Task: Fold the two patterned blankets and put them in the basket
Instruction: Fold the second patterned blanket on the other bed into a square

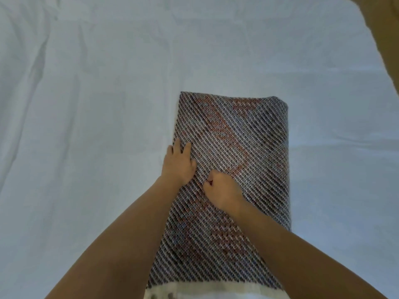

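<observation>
One patterned blanket (235, 147), woven in dark, white and rust diagonal stripes, lies folded into a long rectangle on the white bed sheet (86, 104). A pale fringe shows at its near end. My left hand (179, 164) lies flat on the blanket's left edge with the fingers straight. Just right of it, my right hand (222, 192) rests on the middle of the blanket with the fingers curled into a fist; whether they pinch any cloth is hidden. The second blanket and the basket are out of view.
The wrinkled white sheet spreads wide to the left, far side and right of the blanket. A tan surface (384, 29) shows past the bed's edge at the top right corner.
</observation>
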